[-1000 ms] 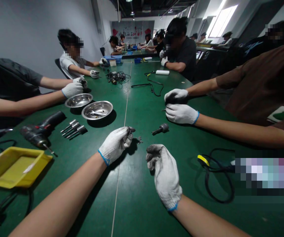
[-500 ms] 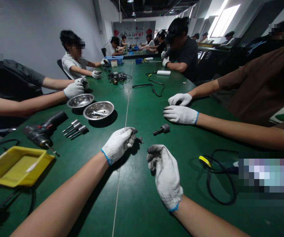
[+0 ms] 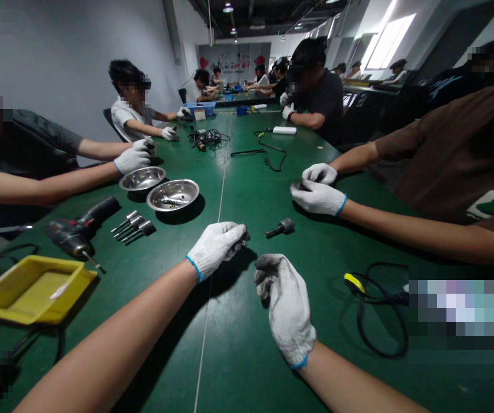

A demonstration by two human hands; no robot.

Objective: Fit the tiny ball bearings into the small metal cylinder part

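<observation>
Since the earlier frames, the left hand (image 3: pixel 216 248) has advanced forward and to the right along the green table (image 3: pixel 247 189), and its gloved fingertips now cover the spot where the small metal parts (image 3: pixel 243 243) lay; only a sliver of them shows at the fingertips. Left forearm extended, palm down, fingers curled together over the parts; whether they are actually pinched cannot be told.

From left to right: a yellow tray (image 3: pixel 32 289) sits at the near left table edge, a power drill (image 3: pixel 79 232) lies beyond it, then a row of sockets (image 3: pixel 133 226) and two steel bowls (image 3: pixel 172 195). Bare table lies between the sockets and the left hand.

The right hand (image 3: pixel 287 307) rests near the centre, wrist bent, fingers loosely curled downward, holding nothing visible. A socket adapter (image 3: pixel 280 228) lies just beyond both hands. Further right, a co-worker's gloved hands (image 3: pixel 318 189) work close together, and a black cable (image 3: pixel 376 312) loops near the right edge.
</observation>
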